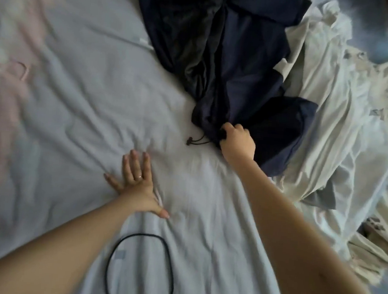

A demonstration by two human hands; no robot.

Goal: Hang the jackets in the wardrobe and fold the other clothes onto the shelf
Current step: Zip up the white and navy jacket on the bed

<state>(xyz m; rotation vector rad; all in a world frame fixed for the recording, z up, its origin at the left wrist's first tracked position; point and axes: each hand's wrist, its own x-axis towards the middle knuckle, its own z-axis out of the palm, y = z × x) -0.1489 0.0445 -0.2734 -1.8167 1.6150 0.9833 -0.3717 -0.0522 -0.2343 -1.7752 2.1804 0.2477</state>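
We lose the far end of the jacket [242,69] past the top edge of the frame. Its right side meets a heap of pale clothes [330,135], and we cannot tell which lies on top. The whole view is soft with blur, worst far to the left, where a pink patch on the bed [87,90] cannot be made out. The right grip [237,141] is clamped on the jacket's near end, its fingers curled into a bunch of dark cloth and their tips hidden. A drawstring [196,141] with a toggle lies on the bed just left of this grip. From the grip the jacket runs away from us, its long axis up the frame and leaning a little left. It is dark navy, thin and crumpled, with a blacker, shinier fold down its left half. The left grip [135,184] lies nearer us and left of the right one, fingers straight and spread, flat on the bed, holding nothing. Nearer still lies a black cord loop [140,268].
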